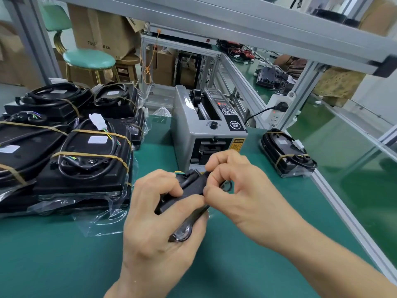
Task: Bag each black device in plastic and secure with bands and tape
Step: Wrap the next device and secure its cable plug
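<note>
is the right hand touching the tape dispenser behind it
Cannot tell. In the head view the right hand overlaps the tape dispenser's front, pinching the black device; no gap or contact shows.

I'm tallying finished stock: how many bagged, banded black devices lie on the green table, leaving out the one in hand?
6 visible: five stacked at the left, namely front, left edge, back left, back right, and one beneath; one alone at the right. Lower layers may hide more.
</note>
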